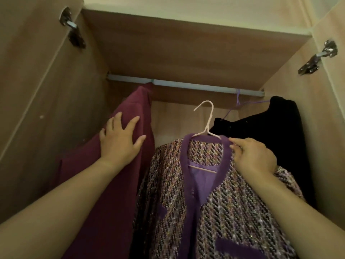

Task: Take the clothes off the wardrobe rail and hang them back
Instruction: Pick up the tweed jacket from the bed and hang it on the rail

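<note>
- The left hand [120,141] lies flat against a maroon garment [138,101], fingers straight and spread, with the thumb out towards the middle of the wardrobe.
- The maroon garment hangs from the left part of the wardrobe rail [186,84], close to the left side wall. Its hanger is hidden by the cloth.
- The right hand [253,156] pinches the purple collar band of a tweed jacket [214,212] at the jacket's right shoulder, thumb and forefinger closed on the trim. It probably grips the hanger wire beneath as well, though the cloth hides that.
- The tweed jacket is woven in purple, pink and dark threads, with purple edging down the front and purple pocket bands. It sits on a white hanger [206,118].
- The white hanger's hook stands upright below the rail and apart from it, in the gap between the maroon garment and a black garment [280,128]. The jacket is off the rail, held up by the right hand.
- The black garment hangs at the right end of the rail on a thin purple hanger [238,101], whose hook is over the rail. It is just behind the right hand.
- Both wardrobe doors stand open, with a metal hinge on the left door [71,28] and another on the right door [319,57].
- A wooden top panel [186,43] spans the wardrobe above the rail.
</note>
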Demonstrator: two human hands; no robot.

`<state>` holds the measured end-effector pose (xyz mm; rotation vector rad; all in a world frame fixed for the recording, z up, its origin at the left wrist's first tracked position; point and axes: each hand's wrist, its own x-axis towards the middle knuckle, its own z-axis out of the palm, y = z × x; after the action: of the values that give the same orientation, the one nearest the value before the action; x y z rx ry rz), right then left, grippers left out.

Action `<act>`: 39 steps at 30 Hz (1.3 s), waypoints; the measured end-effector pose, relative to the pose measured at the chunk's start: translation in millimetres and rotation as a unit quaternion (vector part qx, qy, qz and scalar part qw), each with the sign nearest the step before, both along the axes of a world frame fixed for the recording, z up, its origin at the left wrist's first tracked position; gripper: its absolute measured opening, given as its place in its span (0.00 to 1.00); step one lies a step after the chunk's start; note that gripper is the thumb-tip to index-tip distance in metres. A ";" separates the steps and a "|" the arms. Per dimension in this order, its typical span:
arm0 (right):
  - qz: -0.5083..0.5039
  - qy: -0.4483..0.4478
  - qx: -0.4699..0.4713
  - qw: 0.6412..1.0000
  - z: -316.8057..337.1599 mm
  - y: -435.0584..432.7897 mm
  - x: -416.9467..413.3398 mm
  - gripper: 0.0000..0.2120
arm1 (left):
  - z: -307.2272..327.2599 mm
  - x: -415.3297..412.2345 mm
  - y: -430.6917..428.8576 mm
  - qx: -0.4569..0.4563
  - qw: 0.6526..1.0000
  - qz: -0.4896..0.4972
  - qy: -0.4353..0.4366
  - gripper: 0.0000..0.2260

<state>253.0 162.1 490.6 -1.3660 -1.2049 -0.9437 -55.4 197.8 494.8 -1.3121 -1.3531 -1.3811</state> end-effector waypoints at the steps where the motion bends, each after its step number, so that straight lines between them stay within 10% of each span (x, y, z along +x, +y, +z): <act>1: -0.004 0.001 0.007 1.000 7.6 4.3 -6.4 0.14 | 11.3 -0.2 4.0 -0.001 1.000 -0.003 -0.007 0.29; 21: -0.054 -0.070 0.043 0.995 149.1 98.4 -49.5 0.13 | 157.0 -27.3 72.6 0.056 0.997 -0.036 0.024 0.16; 39: -0.071 -0.171 0.075 0.980 225.8 137.1 -54.5 0.12 | 142.5 -39.9 125.3 0.084 0.994 -0.065 -0.028 0.13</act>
<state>198.5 299.2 716.4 -1.2118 -1.2701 -1.3877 -95.3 323.1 637.4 -1.2752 -1.1765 -1.5954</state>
